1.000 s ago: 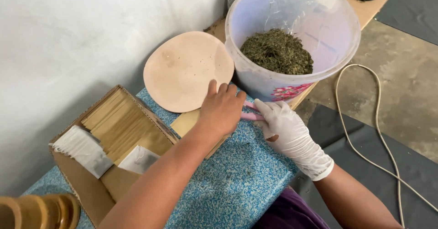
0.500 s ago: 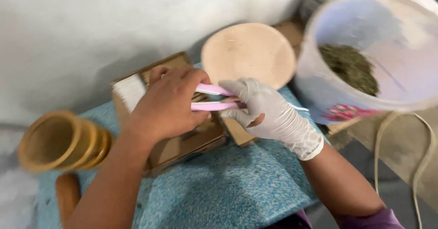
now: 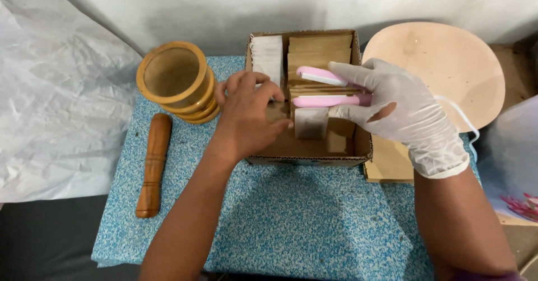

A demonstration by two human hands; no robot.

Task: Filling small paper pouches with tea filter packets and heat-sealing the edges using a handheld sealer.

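Observation:
My right hand (image 3: 400, 110), in a white glove, grips a pink and white handheld sealer (image 3: 324, 88) over an open cardboard box (image 3: 307, 159). Brown and white flat sachets (image 3: 319, 48) stand in rows inside the box. My bare left hand (image 3: 246, 113) reaches into the box's left half, its fingers pinched near the sachets; what it holds I cannot tell. A small pale sachet (image 3: 311, 123) hangs just below the sealer's jaws.
A wooden mortar (image 3: 176, 82) and wooden pestle (image 3: 152, 163) lie left of the box on a blue speckled mat (image 3: 291, 225). A round beige board (image 3: 443, 62) sits at the right, with a translucent plastic tub (image 3: 515, 146) at the far right edge.
The view has swung left, away from the tub of dried herbs. Both hands have moved with the sealer from the board's edge to over the box.

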